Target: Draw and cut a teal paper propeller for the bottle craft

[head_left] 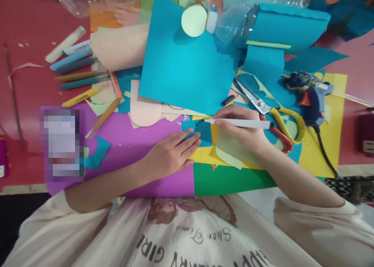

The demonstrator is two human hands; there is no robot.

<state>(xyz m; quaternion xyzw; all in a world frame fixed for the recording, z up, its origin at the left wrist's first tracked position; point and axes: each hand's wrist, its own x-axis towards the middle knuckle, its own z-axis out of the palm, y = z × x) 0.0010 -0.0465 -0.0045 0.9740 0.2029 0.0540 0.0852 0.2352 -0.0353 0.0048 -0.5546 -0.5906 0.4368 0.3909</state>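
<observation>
A small blue piece of paper (pixel 206 136) lies in front of me, over the seam of the purple and yellow sheets. My left hand (pixel 173 152) rests flat on its left part with the fingers stretched out. In my right hand (pixel 242 128) is a white marker (pixel 248 123), gripped near its tip. That tip touches the blue piece at the end of a short curved dark line (pixel 200 122). A black marker cap (pixel 228 100) lies just above my right hand. Under my right wrist, scissors (pixel 261 107) with yellow and red handles are partly hidden.
A large blue sheet (pixel 187 64) and a plastic bottle (pixel 233 25) lie beyond my hands. At the right sits a glue gun (pixel 317 99) with its cord. Several markers (pixel 76 60) and a pixelated phone-like object (pixel 62 144) are at the left.
</observation>
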